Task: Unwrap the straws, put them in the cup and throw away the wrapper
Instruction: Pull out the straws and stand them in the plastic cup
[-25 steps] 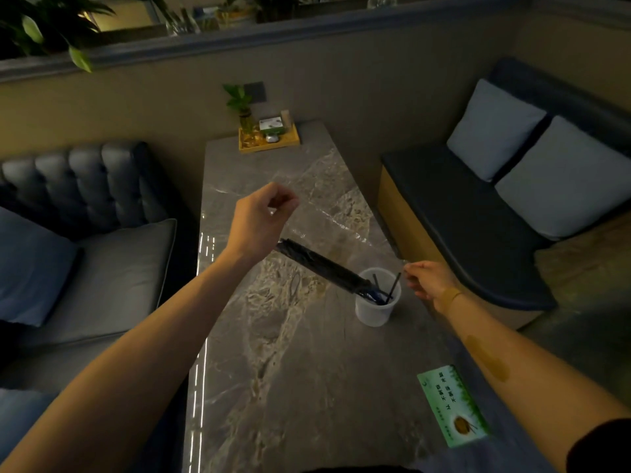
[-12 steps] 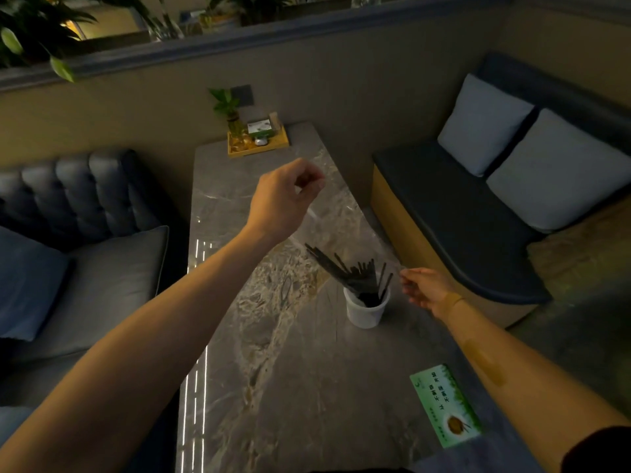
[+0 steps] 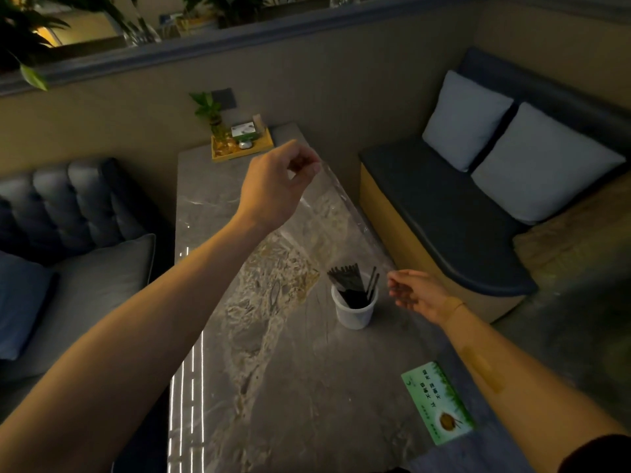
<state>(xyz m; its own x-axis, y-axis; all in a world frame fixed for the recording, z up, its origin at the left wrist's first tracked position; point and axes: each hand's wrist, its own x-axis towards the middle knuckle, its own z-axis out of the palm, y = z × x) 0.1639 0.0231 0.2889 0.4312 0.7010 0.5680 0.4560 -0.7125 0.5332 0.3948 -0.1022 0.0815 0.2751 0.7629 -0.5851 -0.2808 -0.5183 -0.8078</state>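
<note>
A white cup (image 3: 355, 310) stands on the marble table (image 3: 273, 387), right of centre. Several black straws (image 3: 351, 285) stand bunched inside it, leaning left. A long clear plastic wrapper (image 3: 336, 220) stretches slantwise above the table, empty. My left hand (image 3: 276, 189) is raised high and pinches its upper end. My right hand (image 3: 415, 295) sits just right of the cup and pinches the wrapper's lower end with thumb and forefinger, the other fingers spread.
A yellow tray (image 3: 240, 146) with a small plant and a box sits at the table's far end. A green card (image 3: 437, 402) lies near the front right edge. A grey sofa (image 3: 75, 240) is on the left, a dark bench with cushions (image 3: 478, 186) on the right.
My left hand has risen and drawn the wrapper up off the straws. The straws slid out of it and now stand in the cup. My right hand stayed beside the cup.
</note>
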